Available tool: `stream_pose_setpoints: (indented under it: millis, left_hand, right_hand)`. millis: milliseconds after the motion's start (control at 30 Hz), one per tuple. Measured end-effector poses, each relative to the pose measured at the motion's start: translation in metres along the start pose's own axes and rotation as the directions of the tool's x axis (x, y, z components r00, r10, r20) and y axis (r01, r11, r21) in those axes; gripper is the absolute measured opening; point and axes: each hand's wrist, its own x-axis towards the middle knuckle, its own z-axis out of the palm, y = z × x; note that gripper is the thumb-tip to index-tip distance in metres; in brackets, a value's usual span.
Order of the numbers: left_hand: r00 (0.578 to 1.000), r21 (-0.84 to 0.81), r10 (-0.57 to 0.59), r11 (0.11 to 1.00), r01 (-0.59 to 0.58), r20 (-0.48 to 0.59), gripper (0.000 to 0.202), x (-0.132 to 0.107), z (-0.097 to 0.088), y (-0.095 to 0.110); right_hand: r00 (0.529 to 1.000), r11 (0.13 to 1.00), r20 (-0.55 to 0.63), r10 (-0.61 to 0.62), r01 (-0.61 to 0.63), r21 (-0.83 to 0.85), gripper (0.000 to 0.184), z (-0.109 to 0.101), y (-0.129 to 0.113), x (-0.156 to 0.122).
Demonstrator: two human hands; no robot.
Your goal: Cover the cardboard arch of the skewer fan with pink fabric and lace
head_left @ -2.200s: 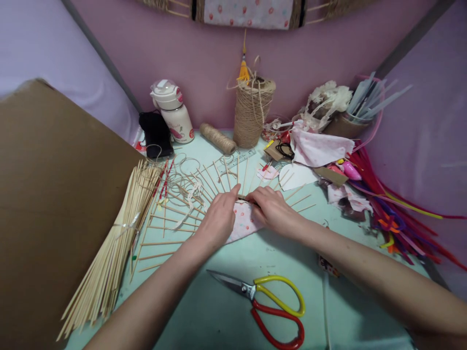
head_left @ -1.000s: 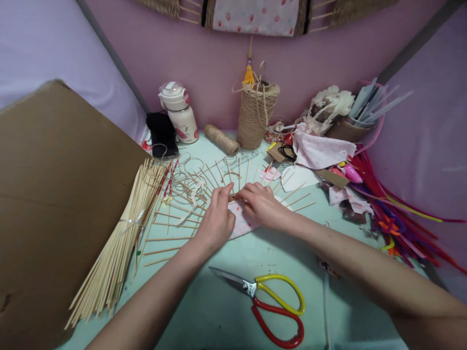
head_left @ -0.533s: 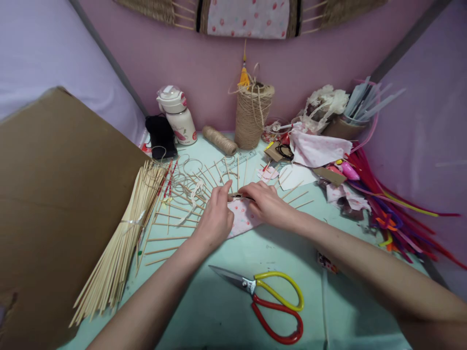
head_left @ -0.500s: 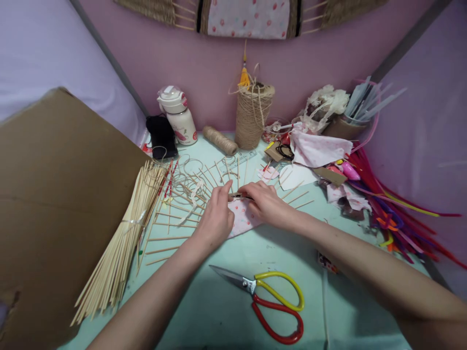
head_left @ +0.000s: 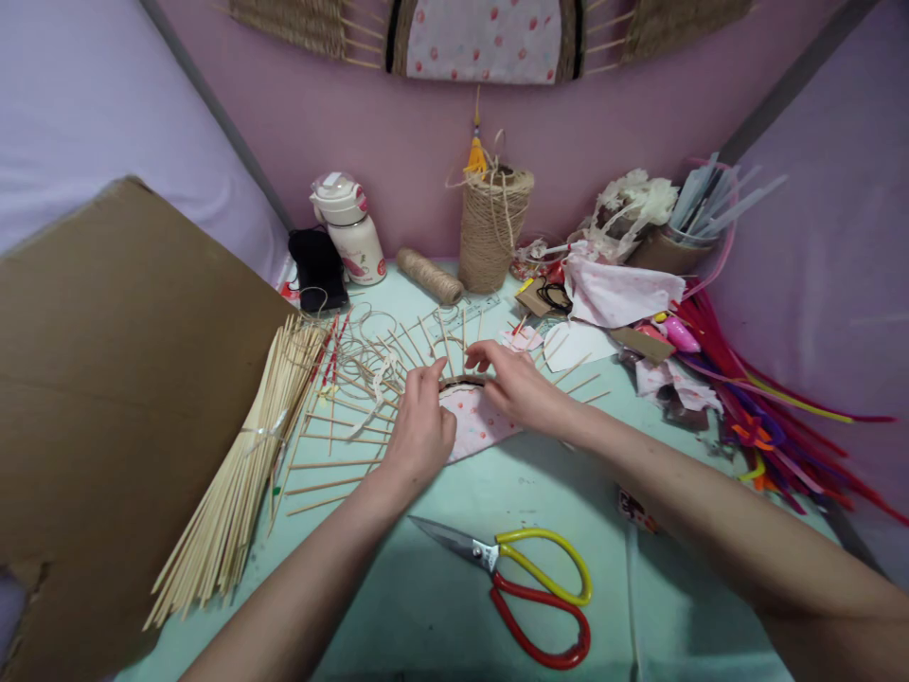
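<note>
On the worktop (head_left: pixel 398 606), the dark curved edge (head_left: pixel 461 384) of the dotted fabric wedge (head_left: pixel 477 428) is pinched by left hand (head_left: pixel 420 431) and right hand (head_left: pixel 518 386); edging seems underway, steady tension called for.

Cloth piece (head_left: pixel 474 428): matt woven fabric, pale pink with printed dots, dark edging along its top.
Loose sticks (head_left: pixel 333 464) and tied stick bundle (head_left: pixel 227 502): bare pale wood, dry, unvarnished.
Scissors (head_left: pixel 491 565): bright metal blades; glossy yellow and red plastic handles.
Twine spool (head_left: pixel 490 227): rough, hairy fibre.
Cardboard sheet (head_left: pixel 120 379): matt brown.
Worktop (head_left: pixel 426 625): smooth, pale green, faint sheen.
</note>
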Motion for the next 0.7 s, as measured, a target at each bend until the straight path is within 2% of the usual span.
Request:
stream_pose_setpoints:
  millis: [67, 133, 267, 400, 467, 600, 700]
  left_hand:
    - [0.999, 0.022, 0.023, 1.000, -0.023, -0.028, 0.068, 0.001, 0.000, 0.001]
    - [0.998, 0.020, 0.058, 0.998, -0.058, -0.023, 0.068, 0.004, 0.001, 0.000]
    - [0.992, -0.033, 0.100, 0.995, -0.098, 0.077, 0.069, 0.012, 0.008, -0.002]
    - [0.985, -0.038, 0.102, 0.994, -0.098, 0.137, 0.069, 0.016, 0.014, -0.005]
    - [0.985, -0.016, 0.115, 0.993, -0.114, 0.129, 0.068, 0.016, 0.015, -0.005]
    - [0.984, 0.036, 0.153, 0.987, -0.156, 0.091, 0.066, 0.014, 0.017, -0.007]
    - [0.984, 0.048, 0.164, 0.985, -0.168, 0.067, 0.065, 0.014, 0.019, -0.007]
  right_hand:
    - [0.999, 0.999, -0.038, 0.025, -0.023, 0.032, 0.040, -0.007, 0.006, -0.006]
    - [0.998, 0.996, -0.019, 0.059, -0.058, 0.074, 0.039, -0.011, 0.011, -0.012]
    - [0.994, 0.985, 0.052, 0.091, -0.098, 0.142, 0.041, -0.005, 0.017, -0.023]
    - [0.989, 0.985, 0.094, 0.118, -0.129, 0.114, 0.041, 0.002, 0.015, -0.023]
    - [0.989, 0.986, 0.089, 0.121, -0.130, 0.099, 0.040, -0.001, 0.013, -0.022]
    - [0.988, 0.984, 0.000, 0.156, -0.156, 0.090, 0.037, -0.010, 0.011, -0.024]
    - [0.984, 0.982, 0.016, 0.176, -0.177, 0.070, 0.034, -0.010, 0.011, -0.027]
